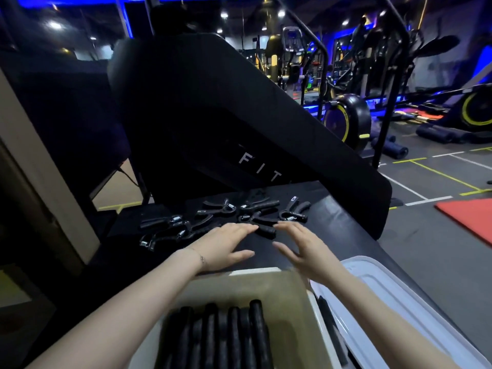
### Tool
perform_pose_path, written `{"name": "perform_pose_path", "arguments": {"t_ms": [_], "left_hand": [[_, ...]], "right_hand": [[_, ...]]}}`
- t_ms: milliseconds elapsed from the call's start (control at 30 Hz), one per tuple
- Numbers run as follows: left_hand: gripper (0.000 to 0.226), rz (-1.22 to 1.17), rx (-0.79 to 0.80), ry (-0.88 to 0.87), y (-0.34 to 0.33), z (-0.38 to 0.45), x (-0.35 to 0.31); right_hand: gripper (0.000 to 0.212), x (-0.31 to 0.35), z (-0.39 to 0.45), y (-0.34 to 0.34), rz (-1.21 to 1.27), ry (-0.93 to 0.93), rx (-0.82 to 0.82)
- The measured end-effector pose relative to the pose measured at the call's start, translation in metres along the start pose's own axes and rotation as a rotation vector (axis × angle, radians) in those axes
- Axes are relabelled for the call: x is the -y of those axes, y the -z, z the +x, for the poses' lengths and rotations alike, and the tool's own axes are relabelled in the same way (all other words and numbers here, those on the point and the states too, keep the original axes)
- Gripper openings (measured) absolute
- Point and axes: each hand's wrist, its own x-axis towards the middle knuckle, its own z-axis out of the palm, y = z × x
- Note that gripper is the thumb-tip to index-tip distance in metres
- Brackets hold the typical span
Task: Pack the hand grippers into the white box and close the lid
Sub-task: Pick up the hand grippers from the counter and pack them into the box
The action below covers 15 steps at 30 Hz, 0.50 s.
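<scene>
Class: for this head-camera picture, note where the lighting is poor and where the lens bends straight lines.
Head view: black hand grippers almost vanish against the dark bench; the white box looks dim and yellowish; blue lights glare at the top; floor lines and machine frames curve near the edges.

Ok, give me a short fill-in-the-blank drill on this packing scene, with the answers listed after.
1. The hand grippers already packed stand in the white ____.
2. The lid lies to the ____ of the white box.
3. Both the left hand and the right hand hold ____.
4. The loose hand grippers lie on a ____ surface.

Missing words: box; right; nothing; black
</scene>
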Motion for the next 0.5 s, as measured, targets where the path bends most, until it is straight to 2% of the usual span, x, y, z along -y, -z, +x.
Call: {"name": "perform_pose_path", "arguments": {"t_ms": [100, 233, 400, 500], "left_hand": [[0.065, -0.007, 0.031, 0.05, -0.011, 0.032, 0.025], [0.068, 0.014, 0.061, 0.122, -0.021, 0.072, 0.058], [0.071, 0.068, 0.071, 0.155, -0.033, 0.118, 0.088], [0.071, 0.085, 0.083, 0.167, -0.044, 0.144, 0.099]], "right_hand": [[0.047, -0.025, 0.029, -0.017, 0.014, -0.079, 0.076], [0.06, -0.064, 0.063, -0.052, -0.094, -0.17, 0.195], [0.076, -0.095, 0.092, -0.096, -0.223, -0.212, 0.325], [0.08, -0.107, 0.103, -0.118, -0.275, -0.195, 0.343]]}}
